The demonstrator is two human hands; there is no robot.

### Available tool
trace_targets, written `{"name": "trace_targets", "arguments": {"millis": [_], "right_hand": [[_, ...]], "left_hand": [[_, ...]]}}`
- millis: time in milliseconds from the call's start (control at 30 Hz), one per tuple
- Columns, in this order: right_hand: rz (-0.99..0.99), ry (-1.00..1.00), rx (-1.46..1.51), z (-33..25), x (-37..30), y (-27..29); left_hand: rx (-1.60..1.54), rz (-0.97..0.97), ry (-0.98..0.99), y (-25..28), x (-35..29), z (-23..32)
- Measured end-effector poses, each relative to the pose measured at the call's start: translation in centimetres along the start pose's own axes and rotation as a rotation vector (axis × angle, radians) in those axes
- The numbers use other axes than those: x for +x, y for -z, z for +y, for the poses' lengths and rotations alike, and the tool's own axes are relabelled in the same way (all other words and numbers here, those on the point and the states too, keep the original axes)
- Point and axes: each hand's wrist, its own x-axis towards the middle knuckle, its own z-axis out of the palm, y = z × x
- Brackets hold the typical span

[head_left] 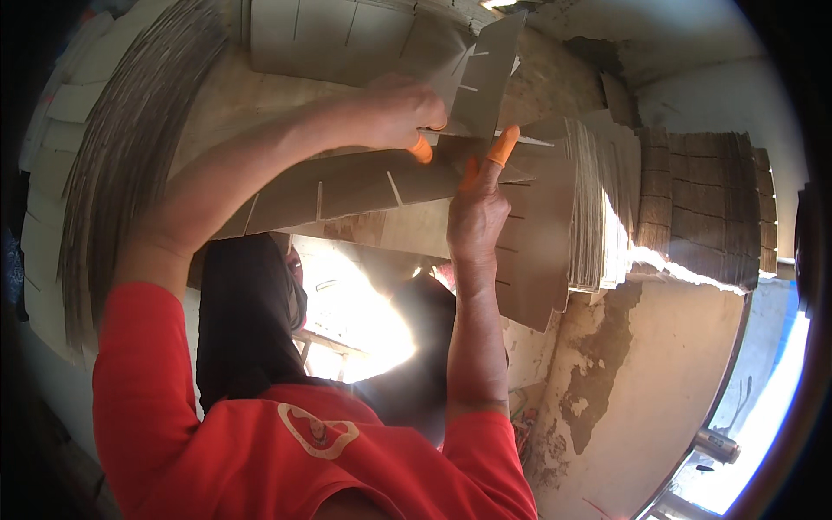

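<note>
A long grey-brown cardboard strip with slots (347,186) lies lengthwise in front of me. A second slotted cardboard strip (485,82) stands up across it near its right end. My left hand (400,114) is closed at the long strip's upper edge, close to where the pieces meet; one fingertip wears an orange cover. My right hand (479,211) grips the cardboard at the crossing from the near side, with orange covers on two digits. Whether the slots interlock is hidden by my fingers.
On the right, a stack of slotted cardboard sheets (542,234) stands beside bundled cardboard (700,204). A tall stack of strips (143,130) curves along the left. Another slotted sheet (334,39) lies at the far side of the pale worktop (234,100).
</note>
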Motion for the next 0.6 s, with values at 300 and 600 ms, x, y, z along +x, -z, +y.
{"name": "trace_targets", "arguments": {"millis": [300, 600], "right_hand": [[0.165, 0.122, 0.059, 0.3, 0.1, -0.3], [0.236, 0.172, 0.091, 0.4, 0.8, 0.7]], "left_hand": [[0.184, 0.389, 0.254, 3.1, 6.1, -7.5], [0.623, 0.460, 0.217, -3.6, 8.5, -15.4]]}}
